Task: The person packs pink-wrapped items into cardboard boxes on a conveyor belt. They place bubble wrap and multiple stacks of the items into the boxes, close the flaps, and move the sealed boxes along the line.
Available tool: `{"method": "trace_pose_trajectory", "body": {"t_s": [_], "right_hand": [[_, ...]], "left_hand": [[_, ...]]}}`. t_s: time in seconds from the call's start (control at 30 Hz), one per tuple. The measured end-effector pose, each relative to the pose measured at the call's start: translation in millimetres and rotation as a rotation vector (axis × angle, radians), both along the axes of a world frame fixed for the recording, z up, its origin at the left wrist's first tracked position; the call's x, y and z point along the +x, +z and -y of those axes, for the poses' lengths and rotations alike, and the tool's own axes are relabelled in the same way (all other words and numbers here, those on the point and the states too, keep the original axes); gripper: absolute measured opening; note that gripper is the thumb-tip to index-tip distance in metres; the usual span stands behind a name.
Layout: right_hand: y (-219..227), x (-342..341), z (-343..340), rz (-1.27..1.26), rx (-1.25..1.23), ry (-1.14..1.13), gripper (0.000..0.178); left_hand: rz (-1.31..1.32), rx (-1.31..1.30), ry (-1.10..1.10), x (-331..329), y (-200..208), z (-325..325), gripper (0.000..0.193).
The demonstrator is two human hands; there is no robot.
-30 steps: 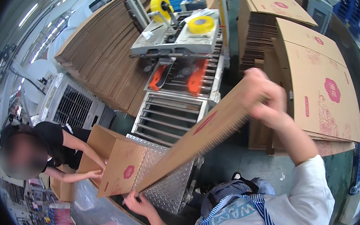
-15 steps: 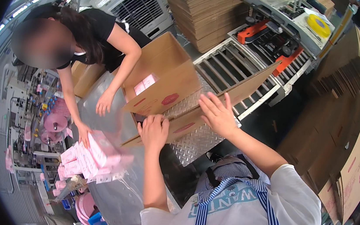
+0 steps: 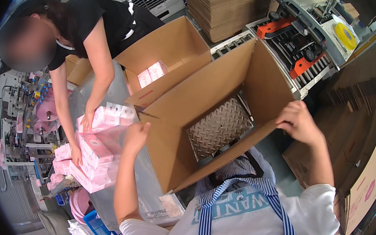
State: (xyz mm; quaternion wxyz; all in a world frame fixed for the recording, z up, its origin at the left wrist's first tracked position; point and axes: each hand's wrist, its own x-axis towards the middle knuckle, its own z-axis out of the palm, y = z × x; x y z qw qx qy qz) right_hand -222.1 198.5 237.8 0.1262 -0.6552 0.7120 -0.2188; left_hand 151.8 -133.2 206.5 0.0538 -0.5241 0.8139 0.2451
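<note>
A brown cardboard box stands opened out into a four-sided frame in front of me. Its underside is open, and a diamond-pattern metal plate shows through it. My right hand is closed on the top edge of its near wall, by the right corner. At its left side, my left hand is closed against the edge, thumb up; its fingers are partly hidden. Behind it sits a second cardboard box with pink-and-white packs inside.
At the left, a co-worker's two hands hold pink packs on a grey table. Flat cardboard stacks stand at the back and at the right. A roller conveyor with an orange-armed machine lies at the back right.
The folded box has been spread open into a frame. My right hand has moved right and closed on its edge; my left hand has shifted left. The co-worker's second hand has come down onto the packs.
</note>
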Motion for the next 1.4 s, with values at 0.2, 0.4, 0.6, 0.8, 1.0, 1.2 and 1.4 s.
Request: {"method": "trace_pose_trajectory", "body": {"t_s": [0.2,0.4,0.6,0.8,1.0,1.2,1.4], "right_hand": [[4,-91,9,0.439,0.259,-0.519,0.014],[-54,-52,84,0.007,0.534,-0.050,0.030],[-57,-20,69,0.005,0.886,0.705,0.096],[-62,-25,127,-0.080,0.598,0.541,0.067],[-73,-12,185,-0.670,-0.477,0.537,0.030],[-88,-5,149,-0.309,-0.435,0.010,0.022],[-121,-38,121,-0.081,-0.265,-0.169,0.008]], "left_hand": [[-1.043,-0.429,0.461,-34,-74,-58,0.034],[-0.741,-0.585,0.007,-122,-89,-90,0.025],[-0.326,-0.324,-0.173,-117,-177,-64,0.020],[-0.548,0.541,-0.303,-69,-126,-31,0.029],[-0.232,-0.097,-0.604,-85,-104,-83,0.046],[-0.278,-0.712,-0.692,-87,-118,-132,0.031],[0.051,-0.436,-0.116,-73,-114,-127,0.064]]}}
